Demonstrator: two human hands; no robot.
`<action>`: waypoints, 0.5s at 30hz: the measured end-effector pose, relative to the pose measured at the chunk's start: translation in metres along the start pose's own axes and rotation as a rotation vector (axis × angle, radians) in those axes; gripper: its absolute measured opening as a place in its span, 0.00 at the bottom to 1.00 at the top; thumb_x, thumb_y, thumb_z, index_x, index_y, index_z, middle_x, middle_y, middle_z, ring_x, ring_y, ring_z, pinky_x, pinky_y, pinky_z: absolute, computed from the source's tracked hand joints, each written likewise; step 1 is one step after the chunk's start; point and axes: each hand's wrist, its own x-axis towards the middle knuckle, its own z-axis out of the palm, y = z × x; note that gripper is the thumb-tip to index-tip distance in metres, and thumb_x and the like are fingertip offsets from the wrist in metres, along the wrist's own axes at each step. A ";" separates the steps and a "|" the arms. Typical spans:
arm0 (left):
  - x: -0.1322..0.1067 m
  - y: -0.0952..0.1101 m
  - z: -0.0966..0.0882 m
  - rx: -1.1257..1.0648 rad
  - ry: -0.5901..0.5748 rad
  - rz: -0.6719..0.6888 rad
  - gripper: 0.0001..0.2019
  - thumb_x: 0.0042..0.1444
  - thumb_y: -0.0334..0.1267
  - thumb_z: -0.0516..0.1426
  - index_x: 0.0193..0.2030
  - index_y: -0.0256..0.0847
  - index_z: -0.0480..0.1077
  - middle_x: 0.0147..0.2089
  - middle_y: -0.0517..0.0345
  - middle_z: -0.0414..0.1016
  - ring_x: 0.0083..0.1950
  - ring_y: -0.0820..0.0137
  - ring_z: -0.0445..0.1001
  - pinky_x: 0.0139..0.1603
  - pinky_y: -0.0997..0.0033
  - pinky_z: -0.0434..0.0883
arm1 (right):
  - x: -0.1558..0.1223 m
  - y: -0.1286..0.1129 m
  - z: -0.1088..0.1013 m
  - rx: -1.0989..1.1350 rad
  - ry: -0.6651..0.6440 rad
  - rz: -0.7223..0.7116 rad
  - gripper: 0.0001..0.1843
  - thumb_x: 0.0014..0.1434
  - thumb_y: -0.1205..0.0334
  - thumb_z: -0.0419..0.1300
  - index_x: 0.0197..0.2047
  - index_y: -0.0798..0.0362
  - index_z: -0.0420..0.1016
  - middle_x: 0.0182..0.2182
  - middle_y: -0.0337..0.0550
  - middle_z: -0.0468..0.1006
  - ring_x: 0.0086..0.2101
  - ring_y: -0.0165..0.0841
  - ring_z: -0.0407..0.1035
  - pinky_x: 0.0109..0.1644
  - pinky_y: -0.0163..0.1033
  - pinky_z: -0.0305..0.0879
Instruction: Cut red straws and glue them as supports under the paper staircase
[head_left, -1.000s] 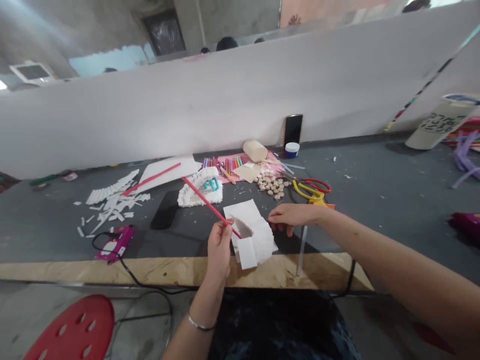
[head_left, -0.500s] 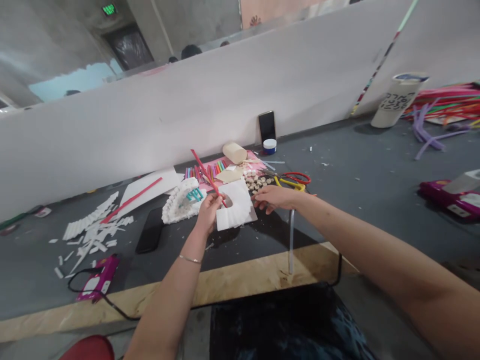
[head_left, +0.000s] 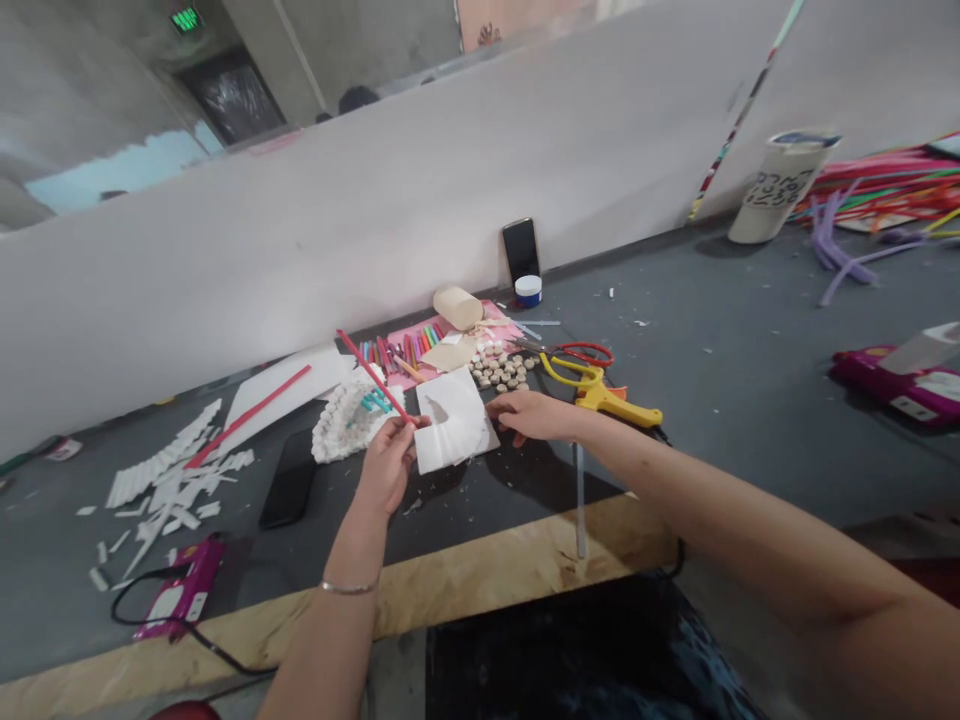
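Observation:
My left hand (head_left: 388,462) is closed round a thin red stick (head_left: 373,376), which slants up and to the left from the fingers. Just to its right lies a white sheet piece (head_left: 455,430) with a curved cutout, on the grey table. My right hand (head_left: 527,415) rests at the sheet's right edge, fingers curled down on the table; I cannot make out whether it grips anything. A white ribbed foam arch with teal pieces (head_left: 352,417) sits left of the sheet.
A black phone (head_left: 288,480) lies flat and another (head_left: 520,250) leans on the white partition. Also here are coloured markers (head_left: 409,348), small wooden discs (head_left: 502,368), red scissors (head_left: 581,352), a yellow glue gun (head_left: 611,397), white strip scraps (head_left: 169,480), a pink device with cable (head_left: 184,595) and a clear stick (head_left: 579,495).
The view has swung right and tilted. My left hand has turned the red stick from steep to a lower slant leftward, and the white sheet now lies flatter on the table.

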 end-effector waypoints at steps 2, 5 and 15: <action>-0.007 0.002 -0.002 -0.018 0.012 0.003 0.16 0.46 0.46 0.66 0.36 0.40 0.71 0.44 0.53 0.79 0.41 0.65 0.77 0.41 0.66 0.73 | -0.001 -0.003 0.002 0.016 -0.021 0.001 0.15 0.55 0.68 0.55 0.46 0.54 0.75 0.48 0.46 0.78 0.38 0.34 0.76 0.28 0.29 0.73; -0.017 0.005 -0.008 -0.052 0.022 -0.032 0.14 0.47 0.44 0.67 0.36 0.40 0.71 0.44 0.52 0.79 0.41 0.65 0.77 0.43 0.66 0.73 | -0.007 -0.004 0.002 0.078 -0.119 0.007 0.16 0.56 0.68 0.54 0.48 0.56 0.74 0.46 0.48 0.78 0.39 0.34 0.75 0.29 0.31 0.75; -0.041 0.010 -0.015 -0.139 0.148 -0.048 0.13 0.45 0.42 0.68 0.33 0.39 0.72 0.40 0.53 0.78 0.48 0.64 0.75 0.42 0.67 0.73 | 0.018 -0.001 -0.009 -0.068 -0.007 0.042 0.14 0.59 0.69 0.52 0.46 0.56 0.73 0.45 0.51 0.78 0.36 0.34 0.75 0.29 0.32 0.74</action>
